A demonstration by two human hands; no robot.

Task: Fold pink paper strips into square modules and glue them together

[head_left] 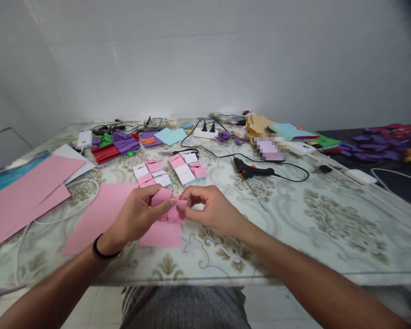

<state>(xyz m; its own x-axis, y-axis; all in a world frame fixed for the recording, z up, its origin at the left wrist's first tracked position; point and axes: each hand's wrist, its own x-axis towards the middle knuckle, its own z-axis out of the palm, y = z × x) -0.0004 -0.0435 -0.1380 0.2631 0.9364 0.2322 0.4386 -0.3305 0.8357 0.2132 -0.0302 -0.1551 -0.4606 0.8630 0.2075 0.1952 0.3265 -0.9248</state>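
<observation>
Paper, folded into a small pink piece (160, 195), sits between the two hands above the near side of the patterned worktop (294, 237); the fingers of the left hand (137, 211) pinch its left side, thumb laid across the front, while the right hand (212, 209) has thumb and forefinger gathered on its right edge. It should be light and fairly stiff along the creases — yet easily bent or torn by a hard squeeze, and probably not slippery. Edges and layered folds look the safest places to hold, with a flat, gentle pinch. Both hands cover much of it, so its inner folds and back are out of sight, and whether it touches the pink sheet (161, 237) below cannot be told — that sheet's far part is hidden too. Farther off, a pixelated patch (270, 148) blurs whatever lies there.
</observation>
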